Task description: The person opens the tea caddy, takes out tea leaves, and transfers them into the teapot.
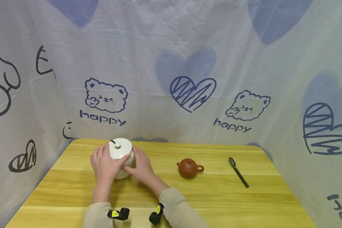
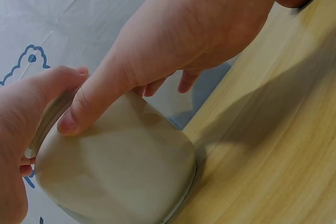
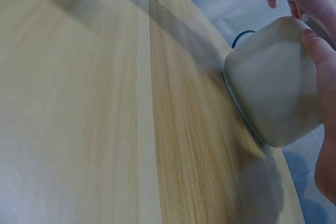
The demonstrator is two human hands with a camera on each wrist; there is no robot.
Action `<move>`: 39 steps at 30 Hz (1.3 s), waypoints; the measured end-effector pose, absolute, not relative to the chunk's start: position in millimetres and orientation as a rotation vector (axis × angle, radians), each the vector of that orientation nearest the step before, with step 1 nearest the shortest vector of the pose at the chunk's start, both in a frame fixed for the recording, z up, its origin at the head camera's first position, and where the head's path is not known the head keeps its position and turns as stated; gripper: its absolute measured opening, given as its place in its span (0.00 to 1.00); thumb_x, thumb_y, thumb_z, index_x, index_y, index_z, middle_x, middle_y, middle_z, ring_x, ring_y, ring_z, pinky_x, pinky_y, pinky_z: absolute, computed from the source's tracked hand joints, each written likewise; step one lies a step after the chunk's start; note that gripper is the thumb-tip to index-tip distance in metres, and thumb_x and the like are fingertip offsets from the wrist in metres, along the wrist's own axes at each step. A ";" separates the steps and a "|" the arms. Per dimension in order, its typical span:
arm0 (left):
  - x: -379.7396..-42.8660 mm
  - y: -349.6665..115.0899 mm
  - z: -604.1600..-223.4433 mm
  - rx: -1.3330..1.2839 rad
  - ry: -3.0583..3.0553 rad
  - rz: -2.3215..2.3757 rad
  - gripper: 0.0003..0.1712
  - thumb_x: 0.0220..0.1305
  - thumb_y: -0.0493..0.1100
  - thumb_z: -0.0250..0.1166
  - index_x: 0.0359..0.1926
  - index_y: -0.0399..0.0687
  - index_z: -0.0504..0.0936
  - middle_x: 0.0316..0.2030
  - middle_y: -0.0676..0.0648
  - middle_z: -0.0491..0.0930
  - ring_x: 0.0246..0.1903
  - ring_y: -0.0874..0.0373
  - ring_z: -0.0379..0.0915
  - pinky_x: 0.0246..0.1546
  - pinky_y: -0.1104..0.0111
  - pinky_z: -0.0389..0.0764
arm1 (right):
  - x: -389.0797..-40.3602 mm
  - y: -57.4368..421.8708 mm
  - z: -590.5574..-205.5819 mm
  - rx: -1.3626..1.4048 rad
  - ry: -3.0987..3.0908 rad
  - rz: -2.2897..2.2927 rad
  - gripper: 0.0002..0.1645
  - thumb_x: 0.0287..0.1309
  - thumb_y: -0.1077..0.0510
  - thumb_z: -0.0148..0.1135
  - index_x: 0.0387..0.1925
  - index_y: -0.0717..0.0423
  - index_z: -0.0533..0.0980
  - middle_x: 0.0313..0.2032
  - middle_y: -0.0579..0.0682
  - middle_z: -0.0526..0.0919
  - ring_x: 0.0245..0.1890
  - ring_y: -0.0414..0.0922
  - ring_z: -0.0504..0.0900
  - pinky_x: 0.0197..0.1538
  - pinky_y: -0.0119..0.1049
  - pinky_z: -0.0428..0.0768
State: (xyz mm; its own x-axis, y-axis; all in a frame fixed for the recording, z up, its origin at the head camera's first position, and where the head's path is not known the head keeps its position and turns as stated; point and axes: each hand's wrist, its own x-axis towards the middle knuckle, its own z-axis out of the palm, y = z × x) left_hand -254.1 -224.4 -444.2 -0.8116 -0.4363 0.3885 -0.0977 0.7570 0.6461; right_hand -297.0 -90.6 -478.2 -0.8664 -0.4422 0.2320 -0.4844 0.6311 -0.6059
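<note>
A white lidded jar [image 1: 122, 173] is at the left of the wooden table, with its base at the tabletop. Its round white lid [image 1: 123, 152] has a small knob, and a dark piece shows at the rim's back left. My left hand [image 1: 104, 162] grips the jar's left side near the top. On the opposite side my right hand [image 1: 142, 165] holds it, thumb toward the front. Both thumbs lie against the upper wall of the jar in the left wrist view. The far fingers are partly hidden behind it.
Right of the jar stands a small reddish-brown teapot [image 1: 188, 168], its handle pointing right. Farther right lies a dark, slim, long-handled tool [image 1: 239, 173], perhaps a peeler or razor. A printed cloth [image 1: 151, 117] hangs behind the wooden table [image 1: 216, 199] and at both sides.
</note>
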 end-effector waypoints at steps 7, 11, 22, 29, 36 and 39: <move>-253.9 -223.4 -442.0 0.404 -2.409 -0.860 0.59 0.40 0.64 0.77 0.67 0.35 0.66 0.60 0.32 0.68 0.65 0.38 0.54 0.69 0.45 0.49 | -297.7 -91.3 -479.0 0.785 -2.793 1.063 0.56 0.56 0.32 0.62 0.76 0.50 0.49 0.74 0.50 0.59 0.76 0.51 0.55 0.73 0.56 0.60; -254.2 -222.9 -441.8 0.408 -2.414 -0.854 0.59 0.41 0.65 0.76 0.67 0.34 0.66 0.60 0.31 0.67 0.65 0.38 0.53 0.69 0.46 0.48 | -298.0 -91.5 -478.6 0.787 -2.786 1.063 0.56 0.56 0.32 0.62 0.76 0.50 0.50 0.74 0.50 0.59 0.76 0.51 0.55 0.73 0.57 0.61; -253.4 -222.5 -441.5 0.426 -2.449 -0.833 0.60 0.43 0.65 0.75 0.69 0.35 0.63 0.62 0.30 0.65 0.67 0.36 0.50 0.67 0.43 0.48 | -298.9 -91.5 -477.9 0.780 -2.803 1.038 0.56 0.55 0.31 0.63 0.76 0.48 0.51 0.74 0.48 0.60 0.76 0.50 0.55 0.73 0.56 0.61; -253.8 -224.0 -439.7 0.439 -2.494 -0.843 0.59 0.44 0.68 0.73 0.69 0.37 0.63 0.64 0.30 0.64 0.68 0.36 0.48 0.66 0.41 0.46 | -303.6 -86.7 -476.3 0.838 -2.805 0.993 0.56 0.56 0.31 0.62 0.76 0.48 0.51 0.74 0.48 0.60 0.76 0.52 0.55 0.73 0.56 0.61; -252.3 -230.6 -433.6 0.430 -2.548 -0.821 0.57 0.48 0.69 0.70 0.70 0.39 0.63 0.66 0.29 0.63 0.68 0.34 0.49 0.65 0.38 0.48 | -307.3 -80.8 -474.4 0.882 -2.791 0.958 0.50 0.59 0.32 0.59 0.75 0.48 0.54 0.73 0.48 0.63 0.76 0.52 0.56 0.73 0.57 0.61; -250.2 -233.9 -429.0 0.427 -2.556 -0.807 0.54 0.51 0.68 0.69 0.69 0.40 0.64 0.66 0.29 0.64 0.67 0.32 0.51 0.64 0.37 0.49 | -307.6 -76.7 -472.4 0.892 -2.797 0.949 0.47 0.60 0.32 0.58 0.74 0.47 0.56 0.72 0.47 0.64 0.76 0.51 0.55 0.73 0.57 0.60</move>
State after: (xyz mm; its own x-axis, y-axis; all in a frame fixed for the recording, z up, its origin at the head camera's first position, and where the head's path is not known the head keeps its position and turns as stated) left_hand -250.2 -233.9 -429.0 -0.8629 -0.4062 0.3007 -0.1598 0.7838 0.6000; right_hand -307.6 -76.7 -472.4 -0.8313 -0.5065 0.2291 -0.5413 0.6437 -0.5410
